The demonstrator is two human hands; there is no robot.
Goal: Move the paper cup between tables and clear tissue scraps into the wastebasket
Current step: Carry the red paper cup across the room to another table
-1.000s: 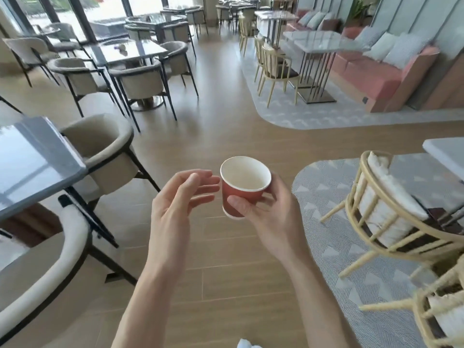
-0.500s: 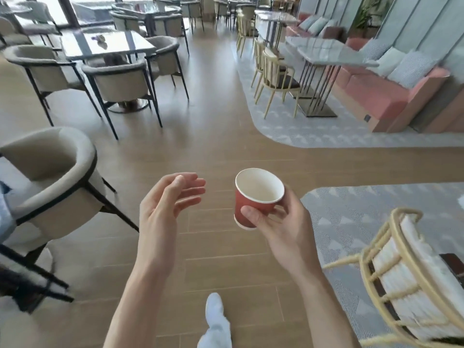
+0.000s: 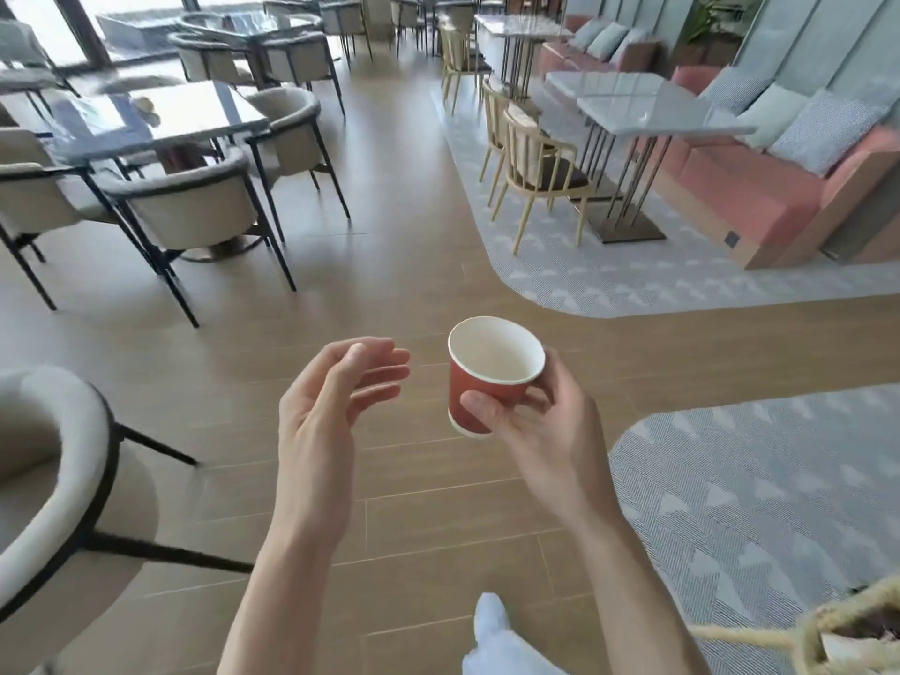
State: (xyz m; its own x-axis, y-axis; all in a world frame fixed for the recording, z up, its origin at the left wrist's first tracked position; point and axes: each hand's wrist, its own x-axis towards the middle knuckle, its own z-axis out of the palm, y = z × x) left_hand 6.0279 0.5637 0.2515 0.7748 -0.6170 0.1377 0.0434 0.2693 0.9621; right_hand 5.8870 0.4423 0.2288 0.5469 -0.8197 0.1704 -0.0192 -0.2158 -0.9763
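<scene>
While the right hand (image 3: 540, 431) keeps pinching the upright paper cup (image 3: 489, 377), the room slides closer; the left hand (image 3: 331, 406) has drifted off, fingers relaxed, mid-carry.

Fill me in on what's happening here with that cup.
A person is standing on the wooden floor of a cafe between tables, holding a red paper cup upright in the right hand, thumb on its near side. The cup looks empty. The left hand hovers beside it, fingers relaxed, touching nothing. A glass-topped table with something small on it stands ahead to the left. No wastebasket is in view.
</scene>
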